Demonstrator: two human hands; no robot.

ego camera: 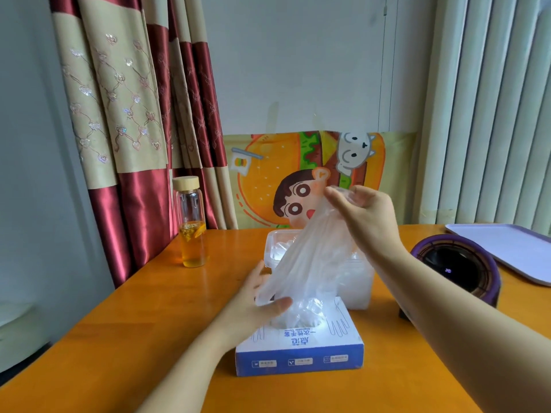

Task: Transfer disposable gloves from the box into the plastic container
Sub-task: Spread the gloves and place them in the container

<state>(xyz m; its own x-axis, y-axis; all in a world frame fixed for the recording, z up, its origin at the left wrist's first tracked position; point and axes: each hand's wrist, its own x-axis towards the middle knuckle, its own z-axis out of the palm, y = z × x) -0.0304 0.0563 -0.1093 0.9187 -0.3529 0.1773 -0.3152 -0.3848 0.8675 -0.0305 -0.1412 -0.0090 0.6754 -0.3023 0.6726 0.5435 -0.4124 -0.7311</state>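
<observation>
A blue and white glove box (301, 350) lies on the orange table, its top opening stuffed with clear gloves. Behind it stands a white plastic container (359, 289) with crumpled gloves inside. My right hand (362, 214) is raised above the container and pinches the top of a clear disposable glove (310, 263), which hangs down to the box. My left hand (256, 302) rests at the box's far left corner, thumb and fingers around the glove's lower end.
A glass bottle (192, 225) with yellow liquid stands at the table's left edge by the curtain. A dark round device (456, 268) and a pale purple tray (507, 251) sit to the right. A cartoon board (298, 180) leans against the wall.
</observation>
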